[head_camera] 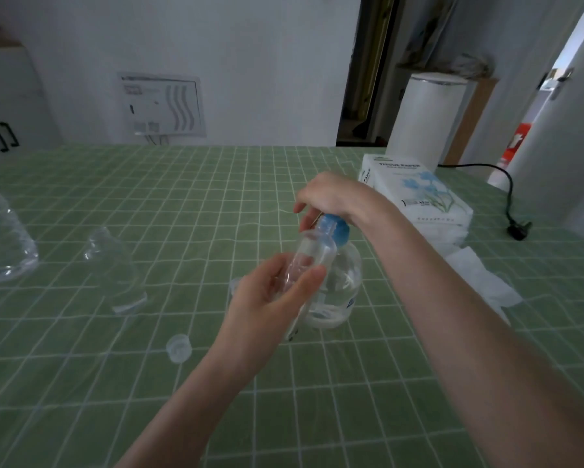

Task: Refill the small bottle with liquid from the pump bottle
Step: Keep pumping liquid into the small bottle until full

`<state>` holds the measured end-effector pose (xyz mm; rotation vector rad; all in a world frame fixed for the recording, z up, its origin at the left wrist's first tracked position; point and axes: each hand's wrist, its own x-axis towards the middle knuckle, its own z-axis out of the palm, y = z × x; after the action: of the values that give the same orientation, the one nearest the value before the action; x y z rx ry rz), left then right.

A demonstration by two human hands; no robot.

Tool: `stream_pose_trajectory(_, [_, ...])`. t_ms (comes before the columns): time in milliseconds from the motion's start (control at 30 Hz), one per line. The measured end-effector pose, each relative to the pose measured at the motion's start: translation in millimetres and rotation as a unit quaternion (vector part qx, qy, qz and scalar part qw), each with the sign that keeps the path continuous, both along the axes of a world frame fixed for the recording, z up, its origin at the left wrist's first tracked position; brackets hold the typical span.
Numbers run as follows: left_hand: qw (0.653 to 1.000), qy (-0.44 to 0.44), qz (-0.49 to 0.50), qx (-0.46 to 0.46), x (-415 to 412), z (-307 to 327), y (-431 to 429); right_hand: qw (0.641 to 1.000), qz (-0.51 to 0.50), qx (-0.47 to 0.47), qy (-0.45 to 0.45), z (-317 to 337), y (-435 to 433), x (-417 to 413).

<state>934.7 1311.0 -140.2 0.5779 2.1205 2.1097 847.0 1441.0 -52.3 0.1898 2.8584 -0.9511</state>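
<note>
Now the small bottle is up at the pump, cap off.
The left hand wraps fingers and thumb round it, its open mouth right by the blue spout of the pump bottle. The right hand sits on the pump top, fingers bent over it. The cap lies on the table. I think little is inside yet, so pumping and capping are left.
</note>
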Motion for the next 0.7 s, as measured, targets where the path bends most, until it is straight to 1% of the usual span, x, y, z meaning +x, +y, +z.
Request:
stream_pose_trajectory(133, [1.0,-0.001,0.005,0.005,0,2,0,1.0,-0.003,0.012,0.003,-1,-1,1])
stream_pose_trajectory(333, [1.0,-0.006,-0.013,0.012,0,8,1,0.999,0.001,0.03,0.034,10,0,-2])
stream_pose_trajectory(700, [1.0,-0.014,-0.003,0.017,3,8,0,0.999,0.0,0.038,0.006,1,-1,-1])
